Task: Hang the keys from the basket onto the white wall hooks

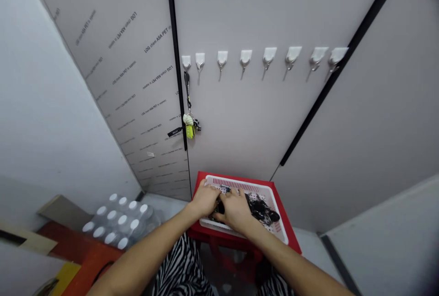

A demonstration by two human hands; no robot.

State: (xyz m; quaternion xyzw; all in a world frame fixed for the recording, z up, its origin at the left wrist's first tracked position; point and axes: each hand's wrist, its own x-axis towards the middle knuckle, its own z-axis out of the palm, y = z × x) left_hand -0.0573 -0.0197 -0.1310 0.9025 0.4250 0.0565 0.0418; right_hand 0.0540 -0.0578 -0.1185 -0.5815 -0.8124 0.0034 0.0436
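A white plastic basket point(281, 223) with slotted sides holds a jumble of dark items point(262, 209), some of them glossy black with metal parts. My left hand point(206, 201) reaches in at the left end, its fingers curled. Close beside it, my right hand point(236, 209) bends over the middle of the pile with its fingers closed inward. Something dark shows between the two hands, but its kind is hidden. A bunch of keychains point(190, 124) with a black strap, a pale shell-like charm and a yellow-green piece hangs from the leftmost hook.
The basket rests on a red stool or small table point(291, 236). Several white hooks point(246, 57) run in a row across the grey panel point(240, 117). Clear bottles with white caps point(122, 219) stand at the lower left, near an orange-red surface point(92, 259).
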